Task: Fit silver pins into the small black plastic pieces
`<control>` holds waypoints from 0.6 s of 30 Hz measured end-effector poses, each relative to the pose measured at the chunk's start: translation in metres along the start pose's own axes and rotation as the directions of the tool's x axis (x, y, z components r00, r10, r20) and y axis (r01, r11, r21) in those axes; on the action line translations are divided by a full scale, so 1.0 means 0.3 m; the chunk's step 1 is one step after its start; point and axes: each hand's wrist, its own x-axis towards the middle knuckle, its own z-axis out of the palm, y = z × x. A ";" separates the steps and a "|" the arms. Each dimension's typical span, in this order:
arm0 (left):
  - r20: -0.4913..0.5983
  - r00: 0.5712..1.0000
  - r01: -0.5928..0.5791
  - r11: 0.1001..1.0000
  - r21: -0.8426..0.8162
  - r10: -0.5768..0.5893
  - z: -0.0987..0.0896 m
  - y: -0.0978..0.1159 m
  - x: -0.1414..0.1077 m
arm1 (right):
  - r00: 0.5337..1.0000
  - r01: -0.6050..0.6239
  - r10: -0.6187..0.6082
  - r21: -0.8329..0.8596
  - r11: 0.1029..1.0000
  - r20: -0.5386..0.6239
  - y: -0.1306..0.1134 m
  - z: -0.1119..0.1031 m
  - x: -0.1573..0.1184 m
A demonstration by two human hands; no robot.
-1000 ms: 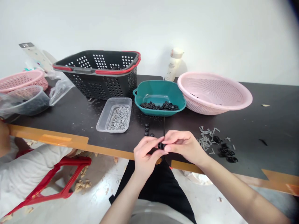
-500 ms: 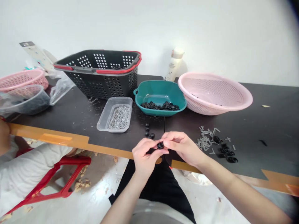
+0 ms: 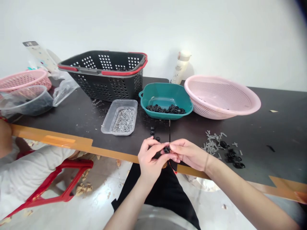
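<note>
My left hand [image 3: 151, 156] and my right hand [image 3: 188, 154] meet above the table's front edge. Between their fingertips is a small round black part [image 3: 166, 149], pinched from both sides. Fingers cover much of it, so its exact kind does not show. Just beyond my left hand, several black round pieces [image 3: 152, 130] lie on the dark table. To the right of my right hand is a scatter of small metal pins [image 3: 212, 143], with a cluster of black parts [image 3: 233, 156] beside it.
Beyond my hands stand a clear tray of metal pins [image 3: 104, 127], a teal basin [image 3: 165, 88] holding black pieces, a pink colander [image 3: 251, 100] and a black basket [image 3: 105, 86]. A white bottle [image 3: 180, 68] is by the wall. Another person's leg [image 3: 31, 175] and a red stool [image 3: 69, 191] are at left.
My hands still hold the black part and have turned it slightly. My right fingers now sit lower around it. The whole view has shifted a little.
</note>
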 end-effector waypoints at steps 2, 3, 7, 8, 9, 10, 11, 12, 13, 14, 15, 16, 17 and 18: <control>0.006 1.000 0.006 1.000 -0.018 -0.006 -0.002 0.001 0.003 | 1.000 0.024 -0.025 -0.054 0.998 -0.013 -0.001 0.003 0.001; 0.014 1.000 0.005 0.999 -0.034 -0.005 -0.003 0.001 0.003 | 0.999 0.043 -0.045 -0.082 0.996 -0.016 -0.001 0.004 0.001; 0.068 0.998 0.017 0.997 -0.072 -0.012 -0.007 -0.002 -0.001 | 0.989 0.136 -0.147 -0.204 0.969 -0.036 -0.009 -0.003 -0.003; 0.074 0.997 0.028 0.997 -0.069 -0.023 -0.007 -0.003 -0.002 | 0.985 0.154 -0.168 -0.233 0.960 -0.043 -0.013 -0.006 -0.004; 0.076 0.997 0.037 0.997 -0.063 -0.032 -0.007 -0.003 -0.004 | 0.982 0.165 -0.182 -0.260 0.951 -0.044 -0.016 -0.008 -0.005; 0.073 0.997 0.042 0.998 -0.054 -0.038 -0.007 -0.004 -0.005 | 0.981 0.172 -0.191 -0.283 0.943 -0.041 -0.020 -0.009 -0.006; 0.065 0.997 0.044 0.998 -0.044 -0.041 -0.005 -0.004 -0.006 | 0.980 0.177 -0.197 -0.301 0.937 -0.038 -0.024 -0.009 -0.008; 0.056 0.998 0.043 0.999 -0.031 -0.041 -0.004 -0.004 -0.007 | 0.979 0.179 -0.201 -0.316 0.932 -0.038 -0.027 -0.008 -0.009; 0.046 0.998 0.039 0.999 -0.017 -0.038 -0.002 -0.004 -0.007 | 0.977 0.181 -0.207 -0.330 0.926 -0.044 -0.029 -0.007 -0.010; 0.034 0.999 0.033 0.999 -0.003 -0.033 -0.001 -0.004 -0.008 | 0.974 0.186 -0.219 -0.345 0.920 -0.057 -0.030 -0.004 -0.011; 0.024 0.999 0.030 0.999 0.009 -0.031 0.001 -0.003 -0.008 | 0.969 0.194 -0.236 -0.359 0.913 -0.076 -0.030 -0.002 -0.011; 0.016 0.999 0.030 0.999 0.017 -0.030 0.002 -0.003 -0.009 | 0.962 0.203 -0.256 -0.370 0.907 -0.099 -0.030 0.001 -0.012; 0.010 0.999 0.032 0.999 0.023 -0.032 0.004 -0.003 -0.010 | 0.956 0.208 -0.269 -0.376 0.903 -0.118 -0.029 0.003 -0.012; 0.006 0.999 0.035 0.999 0.027 -0.035 0.004 -0.004 -0.011 | 0.953 0.207 -0.273 -0.375 0.904 -0.134 -0.027 0.004 -0.012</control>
